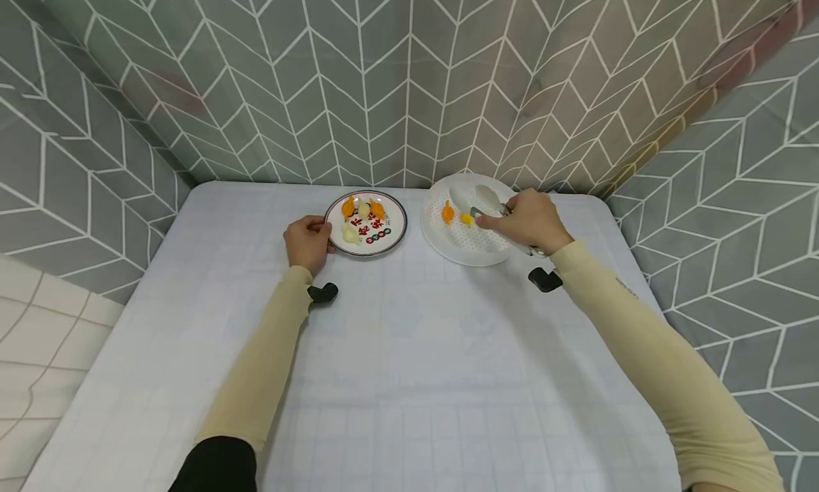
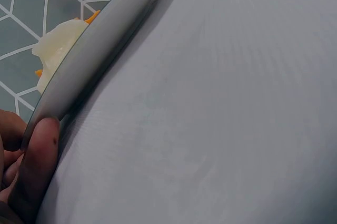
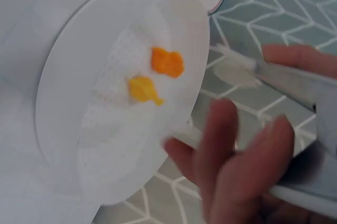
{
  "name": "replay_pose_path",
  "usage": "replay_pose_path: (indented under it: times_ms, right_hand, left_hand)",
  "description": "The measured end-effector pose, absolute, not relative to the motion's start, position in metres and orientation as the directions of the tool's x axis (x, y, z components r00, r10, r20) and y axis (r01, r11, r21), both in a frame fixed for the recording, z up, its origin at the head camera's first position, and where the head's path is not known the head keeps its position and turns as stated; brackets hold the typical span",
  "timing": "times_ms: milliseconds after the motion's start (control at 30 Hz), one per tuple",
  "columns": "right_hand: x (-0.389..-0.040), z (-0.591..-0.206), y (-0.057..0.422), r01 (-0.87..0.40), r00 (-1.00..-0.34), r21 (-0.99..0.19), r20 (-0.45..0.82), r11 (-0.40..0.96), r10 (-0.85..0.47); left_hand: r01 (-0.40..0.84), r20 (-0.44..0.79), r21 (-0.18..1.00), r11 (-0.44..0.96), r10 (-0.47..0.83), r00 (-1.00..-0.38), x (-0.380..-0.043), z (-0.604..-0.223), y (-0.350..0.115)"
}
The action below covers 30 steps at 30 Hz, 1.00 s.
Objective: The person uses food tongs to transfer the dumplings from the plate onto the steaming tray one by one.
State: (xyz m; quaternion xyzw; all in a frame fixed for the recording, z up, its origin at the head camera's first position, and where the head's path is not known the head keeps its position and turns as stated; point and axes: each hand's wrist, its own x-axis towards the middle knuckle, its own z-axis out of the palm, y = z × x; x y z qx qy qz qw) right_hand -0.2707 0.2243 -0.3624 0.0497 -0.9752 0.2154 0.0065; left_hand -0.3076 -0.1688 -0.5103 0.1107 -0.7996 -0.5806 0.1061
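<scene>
My left hand pinches the left rim of a small white plate with a dark border and red print. On it lie orange pieces and pale, glossy pieces; one pale lump rises above the rim in the left wrist view. Over the larger white plate, my right hand holds metal tongs with pale, paddle-shaped ends. The tong ends are apart, nothing between them. An orange piece and a yellow piece lie on that plate.
Textured white paper lines the larger plate. Both plates stand near the far edge of a table with a white cloth. A patterned grey-green wall covering rises right behind them. Black wrist devices hang under both sleeves.
</scene>
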Motion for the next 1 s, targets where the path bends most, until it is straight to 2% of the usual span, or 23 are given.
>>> replay_pose_path:
  times_ms: [167,333,433,567,767,1000]
  right_hand:
    - [-0.262,-0.363,0.197,-0.162,-0.976,-0.498,0.208,0.852,-0.064]
    - [-0.256,-0.377,0.166,-0.301,-0.925,-0.578,0.371,0.759,-0.084]
    - [-0.255,-0.388,0.150,-0.370,-0.900,-0.595,0.421,0.714,-0.116]
    - [-0.252,-0.404,0.131,-0.385,-0.907,-0.606,0.386,0.696,-0.165]
    - [-0.247,-0.426,0.105,-0.355,-0.935,-0.626,0.245,0.694,-0.257]
    - [-0.245,-0.439,0.082,-0.335,-0.938,-0.579,0.135,0.743,-0.318]
  left_hand:
    - [-0.057,0.041,0.951,0.304,-0.306,-0.951,-0.312,-0.507,-0.169]
    - [-0.065,0.029,0.952,0.299,-0.299,-0.954,-0.313,-0.506,-0.169]
    - [-0.065,0.029,0.952,0.299,-0.299,-0.954,-0.311,-0.508,-0.169]
    - [-0.072,0.024,0.952,0.296,-0.308,-0.951,-0.307,-0.510,-0.168]
    - [-0.049,0.045,0.956,0.291,-0.309,-0.950,-0.305,-0.510,-0.167]
    - [-0.034,0.062,0.954,0.298,-0.307,-0.950,-0.305,-0.511,-0.168]
